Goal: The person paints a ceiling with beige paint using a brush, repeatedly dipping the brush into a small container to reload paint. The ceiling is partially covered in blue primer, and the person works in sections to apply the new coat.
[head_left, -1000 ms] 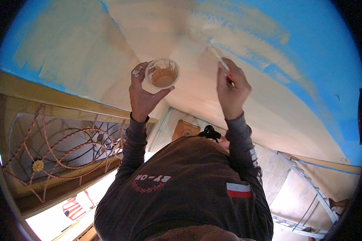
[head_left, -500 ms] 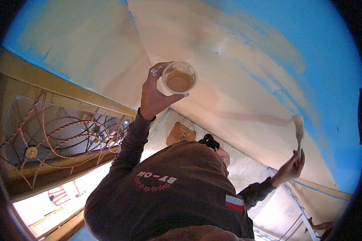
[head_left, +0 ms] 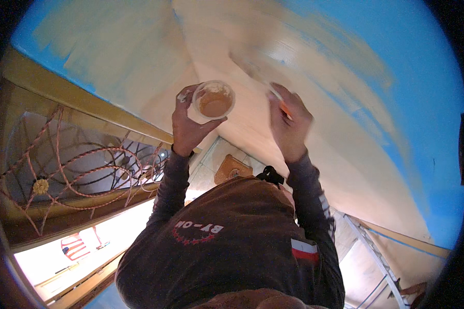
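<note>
Left hand (head_left: 188, 126) grips a paint cup (head_left: 214, 99); right hand (head_left: 290, 123) grips a blurred brush (head_left: 258, 77) against the cream-over-blue ceiling (head_left: 345, 103) (ornate window grille (head_left: 77, 170) beside).

Translucent plastic cup (head_left: 213, 99) w/ wet tan paint, matt plaster ceiling (head_left: 345, 103) part beige, part blue, twisted metal grille (head_left: 77, 175), soft cloth sleeves (head_left: 307, 190).

Open gap between left hand (head_left: 188, 123) with cup (head_left: 214, 99) and right hand (head_left: 290, 122); ceiling (head_left: 345, 67) blocks above, metal grille (head_left: 77, 170) at left.
</note>
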### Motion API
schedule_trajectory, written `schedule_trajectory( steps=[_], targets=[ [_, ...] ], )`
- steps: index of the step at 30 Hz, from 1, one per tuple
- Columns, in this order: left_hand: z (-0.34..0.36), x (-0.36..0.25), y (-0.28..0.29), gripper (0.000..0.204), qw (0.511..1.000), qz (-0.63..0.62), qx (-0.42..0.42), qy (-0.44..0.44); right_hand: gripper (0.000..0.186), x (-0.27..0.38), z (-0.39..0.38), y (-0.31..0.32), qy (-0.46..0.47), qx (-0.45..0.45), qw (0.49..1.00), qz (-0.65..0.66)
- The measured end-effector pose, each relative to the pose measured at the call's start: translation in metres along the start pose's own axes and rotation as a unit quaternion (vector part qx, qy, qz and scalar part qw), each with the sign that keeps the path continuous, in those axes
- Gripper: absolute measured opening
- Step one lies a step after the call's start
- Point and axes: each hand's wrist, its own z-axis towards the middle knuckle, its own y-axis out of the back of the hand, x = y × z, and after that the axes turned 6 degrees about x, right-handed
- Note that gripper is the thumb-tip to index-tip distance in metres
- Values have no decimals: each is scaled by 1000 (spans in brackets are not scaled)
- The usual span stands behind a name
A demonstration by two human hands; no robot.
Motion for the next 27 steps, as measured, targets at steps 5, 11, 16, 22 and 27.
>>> schedule_trajectory(
  steps=[5,11,16,22,27],
  targets=[
    [-7,-3,6,84,999,12,-34,4,21,-10,34,-42,16,-29,999,36],
    [-9,13,3,84,996,-81,-45,6,20,-22,11,-3,-12,-82,996,-29],
    [-6,15,8,85,999,-28,-16,-27,17,-25,-35,61,-96,-126,986,-53],
    [-1,41,-5,88,986,-161,9,-42,18,-30,-99,109,-157,-176,963,-134],
    [3,56,-8,90,990,-109,33,-87,20,-29,-128,123,-180,-236,945,-137]
  ],
)
